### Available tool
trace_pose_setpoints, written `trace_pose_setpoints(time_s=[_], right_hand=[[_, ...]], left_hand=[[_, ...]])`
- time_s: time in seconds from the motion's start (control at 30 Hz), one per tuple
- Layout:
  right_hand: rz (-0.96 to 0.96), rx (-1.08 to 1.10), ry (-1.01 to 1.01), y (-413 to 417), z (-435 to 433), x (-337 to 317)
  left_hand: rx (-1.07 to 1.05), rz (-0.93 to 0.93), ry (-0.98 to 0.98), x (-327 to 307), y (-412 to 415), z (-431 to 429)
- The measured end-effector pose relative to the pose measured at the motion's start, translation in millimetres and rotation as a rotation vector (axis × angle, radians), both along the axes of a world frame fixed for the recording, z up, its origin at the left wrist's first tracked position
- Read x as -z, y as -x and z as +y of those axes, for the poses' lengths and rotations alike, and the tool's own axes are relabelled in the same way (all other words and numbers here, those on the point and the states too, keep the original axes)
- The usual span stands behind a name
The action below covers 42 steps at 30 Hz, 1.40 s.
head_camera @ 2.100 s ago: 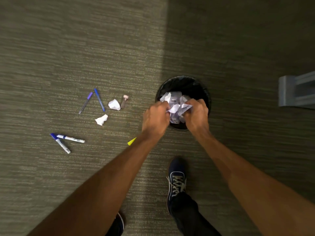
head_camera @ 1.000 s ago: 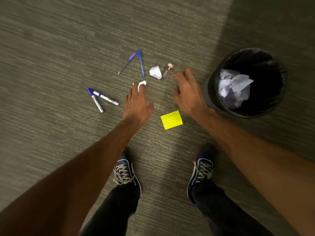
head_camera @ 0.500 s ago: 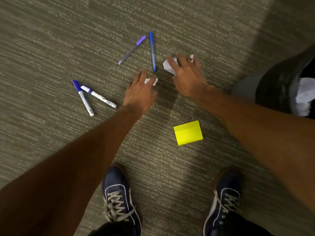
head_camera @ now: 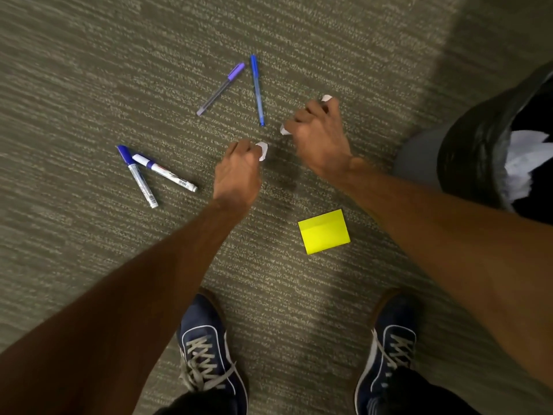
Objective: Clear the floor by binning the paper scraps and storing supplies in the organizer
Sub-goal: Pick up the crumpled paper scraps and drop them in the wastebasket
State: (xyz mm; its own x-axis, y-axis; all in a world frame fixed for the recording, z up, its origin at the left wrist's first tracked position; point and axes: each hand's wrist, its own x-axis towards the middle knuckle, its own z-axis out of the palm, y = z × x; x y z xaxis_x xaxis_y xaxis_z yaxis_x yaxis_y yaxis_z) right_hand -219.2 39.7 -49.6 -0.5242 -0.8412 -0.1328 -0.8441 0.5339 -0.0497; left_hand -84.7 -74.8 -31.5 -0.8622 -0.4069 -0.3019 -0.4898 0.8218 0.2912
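Observation:
My left hand [head_camera: 239,172] is down at the carpet, its fingers closed around a small white paper scrap [head_camera: 262,149]. My right hand [head_camera: 318,133] is closed over a second crumpled paper scrap [head_camera: 284,130]; white shows at both ends of the fist, and the small bottle that lay beside it is hidden. Two blue-capped markers [head_camera: 149,175] lie in a V to the left. A purple pen [head_camera: 221,88] and a blue pen [head_camera: 257,88] lie farther away. A yellow sticky-note pad [head_camera: 324,232] rests near my right forearm. The organizer is out of view.
A black-lined bin [head_camera: 478,151] holding crumpled white paper stands at the right edge, close to my right forearm. My two dark blue shoes [head_camera: 209,348] stand on the carpet at the bottom of the view.
Both hands left the bin, where they dropped paper, and dropped to the floor. Their fingers, spread half a second ago, have closed on the two scraps. My view has moved closer to the floor.

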Motion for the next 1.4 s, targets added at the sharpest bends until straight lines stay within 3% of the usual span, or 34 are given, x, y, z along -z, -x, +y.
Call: trace_pose_setpoints(time_s=[0.33,0.57,0.73,0.93,1.4], right_hand=[[-0.125,0.363,0.507,-29.1,49.6,-135.2],[-0.125,0.691,0.628,-24.1,126.9,-223.8],[-0.092,0.919,0.545,-12.8,188.3,-261.4],[-0.181,1.041,0.458,2.1,246.2,-255.4],[-0.323,1.004,0.3,34.8,275.4,-205.0]], left_hand=[[-0.179,0.284,-0.161,-125.5,12.6,38.5],[-0.184,0.4,-0.293,-202.4,38.1,121.6],[-0.11,0.389,-0.392,-235.3,64.0,182.6],[0.008,0.266,-0.424,-229.0,94.2,228.2],[0.067,0.095,-0.354,-194.6,130.8,266.8]])
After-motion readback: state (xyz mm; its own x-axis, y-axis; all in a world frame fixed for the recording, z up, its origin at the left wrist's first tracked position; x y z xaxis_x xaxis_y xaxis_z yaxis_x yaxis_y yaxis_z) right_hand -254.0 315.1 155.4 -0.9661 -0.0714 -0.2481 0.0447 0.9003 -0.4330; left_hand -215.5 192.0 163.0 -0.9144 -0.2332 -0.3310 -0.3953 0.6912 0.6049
